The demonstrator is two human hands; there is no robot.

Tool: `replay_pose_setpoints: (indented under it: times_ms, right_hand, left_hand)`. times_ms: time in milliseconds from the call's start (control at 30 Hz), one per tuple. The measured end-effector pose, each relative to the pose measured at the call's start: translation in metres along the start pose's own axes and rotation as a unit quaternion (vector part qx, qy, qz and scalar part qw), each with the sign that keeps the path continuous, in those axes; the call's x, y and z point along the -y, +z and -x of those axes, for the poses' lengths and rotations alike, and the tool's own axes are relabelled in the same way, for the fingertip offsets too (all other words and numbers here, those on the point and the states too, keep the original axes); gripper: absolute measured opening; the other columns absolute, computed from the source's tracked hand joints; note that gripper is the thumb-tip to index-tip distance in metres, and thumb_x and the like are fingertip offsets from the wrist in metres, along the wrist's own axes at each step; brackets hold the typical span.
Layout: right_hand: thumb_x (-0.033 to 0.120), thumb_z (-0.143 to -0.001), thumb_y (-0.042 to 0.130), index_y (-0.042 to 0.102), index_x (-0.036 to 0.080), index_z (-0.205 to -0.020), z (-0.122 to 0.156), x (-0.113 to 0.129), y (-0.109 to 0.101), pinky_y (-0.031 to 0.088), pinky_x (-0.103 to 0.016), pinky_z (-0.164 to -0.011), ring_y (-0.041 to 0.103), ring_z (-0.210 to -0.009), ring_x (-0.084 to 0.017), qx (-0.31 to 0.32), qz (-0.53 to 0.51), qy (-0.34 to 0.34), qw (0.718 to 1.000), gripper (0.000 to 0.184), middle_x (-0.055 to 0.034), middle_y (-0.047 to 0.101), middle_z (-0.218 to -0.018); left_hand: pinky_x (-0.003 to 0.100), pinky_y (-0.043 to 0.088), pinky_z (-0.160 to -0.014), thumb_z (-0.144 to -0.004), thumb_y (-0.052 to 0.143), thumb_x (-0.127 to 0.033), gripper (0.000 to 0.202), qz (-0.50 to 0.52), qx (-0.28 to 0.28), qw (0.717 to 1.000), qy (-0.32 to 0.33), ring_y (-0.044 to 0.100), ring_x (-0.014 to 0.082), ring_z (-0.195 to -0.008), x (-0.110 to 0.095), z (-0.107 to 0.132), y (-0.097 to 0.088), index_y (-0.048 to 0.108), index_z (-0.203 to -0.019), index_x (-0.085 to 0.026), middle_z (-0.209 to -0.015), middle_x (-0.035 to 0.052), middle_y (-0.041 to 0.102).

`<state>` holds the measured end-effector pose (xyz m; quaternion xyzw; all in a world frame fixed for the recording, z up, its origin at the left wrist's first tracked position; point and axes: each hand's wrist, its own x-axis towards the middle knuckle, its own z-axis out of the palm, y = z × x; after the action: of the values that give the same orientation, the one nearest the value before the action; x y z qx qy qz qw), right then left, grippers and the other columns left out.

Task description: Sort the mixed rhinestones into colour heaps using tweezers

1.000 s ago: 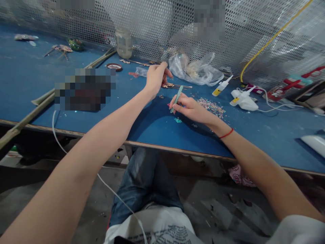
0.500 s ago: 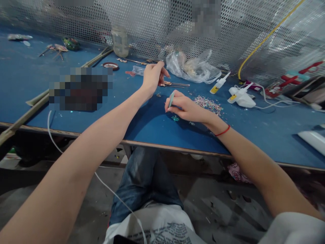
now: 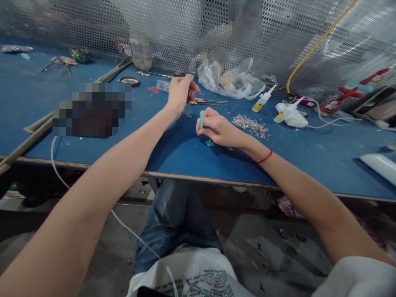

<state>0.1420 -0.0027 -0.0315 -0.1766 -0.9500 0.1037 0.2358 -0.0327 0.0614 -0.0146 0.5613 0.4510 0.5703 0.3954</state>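
My left hand (image 3: 181,95) reaches over the blue tabletop, fingers bent down and apart, at the decorated ends of several gold hairpins (image 3: 213,102) lying flat. Whether its fingertips touch them is hard to see. My right hand (image 3: 218,128) is closed around a slim pale green tool (image 3: 202,119), which looks like tweezers; its tip is hidden. Just below that hand lies a small cluster of green pieces (image 3: 209,143). A spread of tiny pastel, shiny pieces (image 3: 251,126) lies to its right. One small ornament (image 3: 189,116) rests between my hands.
Two glue bottles (image 3: 263,99) (image 3: 288,110) and a clear plastic bag (image 3: 230,80) are at the right and back. A glass jar (image 3: 140,51) stands against the perforated metal screen (image 3: 173,24). Long poles (image 3: 46,123) cross the left side. A white cable (image 3: 58,173) hangs over the edge.
The view has shifted slightly, moving everything a little to the left. The green tool in my right hand now stands more upright. My left hand stays by the hairpins.
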Motion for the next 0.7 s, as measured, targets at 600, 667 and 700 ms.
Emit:
replay_pose_setpoints:
  times_ms: [600, 667, 700]
  right_hand:
    - [0.024, -0.104, 0.050, 0.063, 0.020, -0.088, 0.0014, -0.0028, -0.0025, 0.041, -0.039, -0.088, 0.050, -0.090, -0.023, -0.015, 0.002, -0.008, 1.000, 0.020, -0.0058, 0.060, -0.085]
    - [0.024, -0.104, 0.050, 0.062, 0.020, -0.087, 0.0019, -0.0034, -0.0026, 0.041, -0.039, -0.088, 0.050, -0.090, -0.023, -0.019, -0.001, -0.010, 1.000, 0.021, -0.0055, 0.060, -0.085]
    - [0.024, -0.104, 0.050, 0.062, 0.020, -0.087, 0.0022, -0.0035, -0.0027, 0.042, -0.039, -0.088, 0.050, -0.090, -0.023, -0.020, -0.003, -0.010, 1.000, 0.021, -0.0054, 0.060, -0.085]
  left_hand:
    - [0.026, 0.037, -0.051, -0.098, 0.039, -0.034, 0.048, -0.011, -0.006, 1.000, -0.008, 0.045, 0.0137, -0.051, -0.0041, 0.0035, -0.0005, 0.058, -0.055, -0.022, -0.048, 0.0026, 0.047]
    - [0.027, 0.038, -0.052, -0.099, 0.039, -0.034, 0.049, -0.008, -0.005, 1.000, -0.008, 0.046, 0.0140, -0.051, -0.0050, 0.0039, -0.0003, 0.057, -0.055, -0.023, -0.047, 0.0021, 0.047]
    - [0.027, 0.038, -0.052, -0.099, 0.039, -0.034, 0.049, -0.007, -0.006, 1.000, -0.008, 0.046, 0.0142, -0.052, -0.0053, 0.0040, -0.0001, 0.057, -0.054, -0.023, -0.047, 0.0020, 0.047]
